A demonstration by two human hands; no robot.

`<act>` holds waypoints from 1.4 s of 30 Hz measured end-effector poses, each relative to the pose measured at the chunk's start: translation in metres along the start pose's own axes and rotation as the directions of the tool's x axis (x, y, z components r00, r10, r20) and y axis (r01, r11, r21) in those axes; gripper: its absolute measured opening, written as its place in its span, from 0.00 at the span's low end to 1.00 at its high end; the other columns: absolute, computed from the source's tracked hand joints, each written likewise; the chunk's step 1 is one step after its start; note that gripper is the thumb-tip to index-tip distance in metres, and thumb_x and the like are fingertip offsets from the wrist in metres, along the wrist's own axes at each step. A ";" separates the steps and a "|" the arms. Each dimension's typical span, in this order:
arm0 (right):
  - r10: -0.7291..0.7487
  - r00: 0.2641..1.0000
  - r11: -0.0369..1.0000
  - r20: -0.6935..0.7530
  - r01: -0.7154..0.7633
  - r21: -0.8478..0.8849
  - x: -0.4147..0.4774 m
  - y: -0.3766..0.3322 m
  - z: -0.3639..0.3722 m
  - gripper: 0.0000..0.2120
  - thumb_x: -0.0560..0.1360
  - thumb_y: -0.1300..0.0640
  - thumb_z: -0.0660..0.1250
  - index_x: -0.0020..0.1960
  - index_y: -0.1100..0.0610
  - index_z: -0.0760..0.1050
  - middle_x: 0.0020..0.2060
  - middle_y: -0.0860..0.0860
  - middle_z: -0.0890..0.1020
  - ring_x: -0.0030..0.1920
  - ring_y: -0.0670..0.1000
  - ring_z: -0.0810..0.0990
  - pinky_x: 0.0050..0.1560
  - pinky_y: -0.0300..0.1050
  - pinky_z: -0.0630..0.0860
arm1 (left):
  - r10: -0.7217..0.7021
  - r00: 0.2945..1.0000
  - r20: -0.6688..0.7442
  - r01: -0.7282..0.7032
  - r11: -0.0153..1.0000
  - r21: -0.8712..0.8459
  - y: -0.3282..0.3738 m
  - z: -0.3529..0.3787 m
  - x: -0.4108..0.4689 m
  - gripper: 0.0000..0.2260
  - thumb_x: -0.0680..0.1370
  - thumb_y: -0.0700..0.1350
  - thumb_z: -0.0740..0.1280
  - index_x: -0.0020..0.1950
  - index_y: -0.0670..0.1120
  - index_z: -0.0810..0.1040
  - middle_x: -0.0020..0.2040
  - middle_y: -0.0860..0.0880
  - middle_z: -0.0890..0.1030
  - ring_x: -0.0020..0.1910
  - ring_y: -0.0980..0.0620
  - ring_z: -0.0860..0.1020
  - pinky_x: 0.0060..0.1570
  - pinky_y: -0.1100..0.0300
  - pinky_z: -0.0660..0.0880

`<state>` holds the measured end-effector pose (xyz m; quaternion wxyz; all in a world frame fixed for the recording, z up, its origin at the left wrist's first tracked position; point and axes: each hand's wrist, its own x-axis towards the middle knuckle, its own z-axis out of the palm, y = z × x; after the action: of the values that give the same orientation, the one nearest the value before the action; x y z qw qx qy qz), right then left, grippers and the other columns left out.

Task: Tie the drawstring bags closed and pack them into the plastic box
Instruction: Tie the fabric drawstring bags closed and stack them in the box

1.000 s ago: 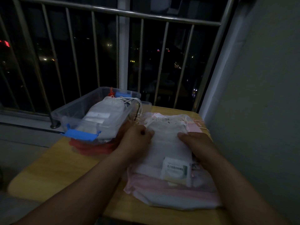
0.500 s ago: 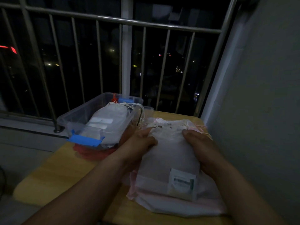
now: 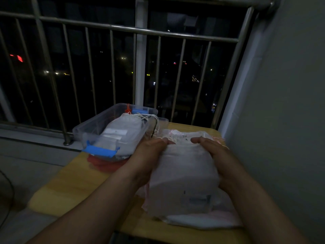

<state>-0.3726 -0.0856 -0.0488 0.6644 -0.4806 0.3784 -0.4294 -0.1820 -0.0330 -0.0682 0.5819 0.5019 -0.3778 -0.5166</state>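
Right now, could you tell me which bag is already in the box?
The white bag lying in the clear box; the rest are outside it, to its right.

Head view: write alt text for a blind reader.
Left hand and right hand grip a white drawstring bag over a pile of bags on a table; a clear plastic box beside them holds a packed bag.

Dim room: yellow wooden table [image 3: 73, 182], barred night window [image 3: 112, 67], grey wall [image 3: 284, 103].
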 end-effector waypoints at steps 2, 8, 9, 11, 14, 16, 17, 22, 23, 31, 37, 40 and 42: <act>0.100 0.992 0.968 0.081 -0.115 0.223 0.001 0.000 -0.002 0.14 0.81 0.55 0.65 0.40 0.57 0.83 0.44 0.55 0.86 0.41 0.55 0.86 0.41 0.47 0.82 | -0.016 0.999 -0.030 0.011 0.990 -0.141 -0.003 0.001 0.001 0.13 0.85 0.47 0.62 0.54 0.42 0.84 0.45 0.43 0.87 0.39 0.48 0.86 0.38 0.57 0.82; 0.188 0.982 0.907 -0.003 -0.172 0.385 0.014 0.006 -0.015 0.11 0.75 0.59 0.63 0.33 0.56 0.68 0.40 0.55 0.83 0.44 0.56 0.81 0.51 0.53 0.77 | -0.144 0.989 0.037 0.141 0.826 -0.546 -0.016 0.003 0.016 0.12 0.85 0.49 0.62 0.49 0.44 0.80 0.58 0.43 0.86 0.50 0.48 0.87 0.45 0.54 0.82; 0.191 0.981 0.899 -0.026 -0.164 0.406 0.016 0.007 -0.017 0.13 0.77 0.59 0.61 0.33 0.56 0.67 0.37 0.55 0.82 0.46 0.57 0.82 0.50 0.54 0.77 | -0.151 0.988 0.036 0.145 0.810 -0.568 -0.018 0.003 0.020 0.13 0.85 0.49 0.61 0.47 0.44 0.79 0.59 0.42 0.85 0.52 0.48 0.86 0.48 0.52 0.81; 0.190 0.980 0.885 -0.064 -0.143 0.444 0.019 0.008 -0.020 0.16 0.78 0.59 0.59 0.32 0.56 0.65 0.31 0.53 0.77 0.48 0.57 0.83 0.51 0.54 0.76 | -0.144 0.989 0.029 0.134 0.800 -0.584 -0.021 0.001 0.026 0.15 0.86 0.50 0.60 0.44 0.45 0.76 0.58 0.42 0.86 0.55 0.47 0.85 0.52 0.49 0.79; 0.181 0.977 0.869 -0.115 -0.104 0.484 0.023 0.007 -0.026 0.19 0.78 0.60 0.58 0.29 0.55 0.63 0.25 0.51 0.69 0.39 0.56 0.84 0.50 0.51 0.76 | -0.119 0.993 0.010 0.099 0.776 -0.622 -0.025 0.001 0.033 0.17 0.86 0.49 0.57 0.40 0.45 0.72 0.48 0.42 0.86 0.53 0.44 0.86 0.54 0.47 0.78; 0.164 0.977 0.856 -0.133 -0.074 0.511 0.025 0.007 -0.027 0.18 0.77 0.60 0.58 0.29 0.54 0.61 0.23 0.50 0.65 0.30 0.54 0.78 0.53 0.51 0.77 | -0.113 0.994 -0.002 0.084 0.748 -0.659 -0.026 0.002 0.034 0.18 0.86 0.49 0.57 0.38 0.45 0.71 0.39 0.44 0.81 0.43 0.44 0.85 0.56 0.47 0.77; 0.151 0.979 0.854 -0.135 -0.060 0.517 0.026 0.008 -0.028 0.18 0.77 0.61 0.58 0.29 0.54 0.60 0.23 0.50 0.64 0.28 0.53 0.75 0.56 0.53 0.78 | -0.111 0.994 -0.008 0.077 0.734 -0.675 -0.026 0.004 0.034 0.18 0.86 0.48 0.58 0.38 0.45 0.70 0.35 0.45 0.77 0.39 0.44 0.83 0.58 0.46 0.77; 0.126 0.980 0.877 -0.156 -0.036 0.479 0.028 0.012 -0.027 0.19 0.76 0.61 0.58 0.28 0.53 0.59 0.22 0.49 0.61 0.23 0.50 0.67 0.47 0.53 0.77 | -0.079 0.997 -0.024 0.042 0.731 -0.681 -0.031 0.008 0.037 0.18 0.86 0.47 0.58 0.37 0.46 0.69 0.29 0.48 0.66 0.28 0.50 0.68 0.50 0.46 0.79; 0.134 0.978 0.879 -0.162 -0.042 0.475 0.027 0.012 -0.026 0.19 0.76 0.61 0.58 0.28 0.53 0.59 0.22 0.49 0.61 0.23 0.50 0.66 0.42 0.50 0.76 | -0.084 0.996 -0.019 0.048 0.732 -0.679 -0.031 0.008 0.037 0.17 0.86 0.47 0.58 0.37 0.46 0.69 0.29 0.49 0.65 0.27 0.51 0.66 0.44 0.50 0.79; 0.151 0.981 0.934 -0.123 -0.100 0.343 0.028 0.018 -0.018 0.19 0.76 0.60 0.59 0.27 0.52 0.62 0.23 0.49 0.63 0.24 0.48 0.63 0.30 0.41 0.68 | 0.016 1.000 0.007 -0.013 0.933 -0.360 -0.029 0.011 0.032 0.14 0.85 0.45 0.58 0.40 0.46 0.70 0.29 0.51 0.63 0.26 0.55 0.59 0.23 0.62 0.56; -0.213 0.970 0.906 -0.118 0.151 -0.396 0.031 0.009 -0.026 0.12 0.80 0.54 0.66 0.42 0.55 0.85 0.29 0.48 0.76 0.36 0.50 0.76 0.41 0.45 0.73 | 0.289 0.945 0.155 -0.328 0.833 0.446 -0.025 0.014 0.021 0.14 0.87 0.51 0.59 0.57 0.51 0.84 0.32 0.51 0.77 0.31 0.54 0.74 0.34 0.61 0.73; -0.270 0.963 0.879 -0.002 0.246 -0.409 0.025 0.004 -0.017 0.10 0.82 0.54 0.65 0.53 0.52 0.86 0.38 0.48 0.85 0.41 0.49 0.81 0.46 0.44 0.75 | 0.274 0.929 0.250 -0.369 0.749 0.550 -0.023 0.022 0.017 0.13 0.86 0.50 0.60 0.51 0.51 0.83 0.33 0.49 0.81 0.30 0.59 0.75 0.35 0.68 0.71; -0.261 0.963 0.884 0.062 0.264 -0.386 0.024 0.004 -0.010 0.10 0.83 0.56 0.64 0.57 0.51 0.85 0.45 0.49 0.87 0.46 0.48 0.84 0.49 0.43 0.77 | 0.286 0.921 0.265 -0.390 0.706 0.592 -0.023 0.028 0.016 0.15 0.86 0.49 0.61 0.43 0.46 0.79 0.33 0.47 0.81 0.28 0.63 0.73 0.33 0.72 0.68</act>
<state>-0.3725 -0.1099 -0.0574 0.4926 -0.6518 0.3851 -0.4291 -0.2115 -0.0529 -0.0863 0.4324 0.5489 -0.6584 -0.2799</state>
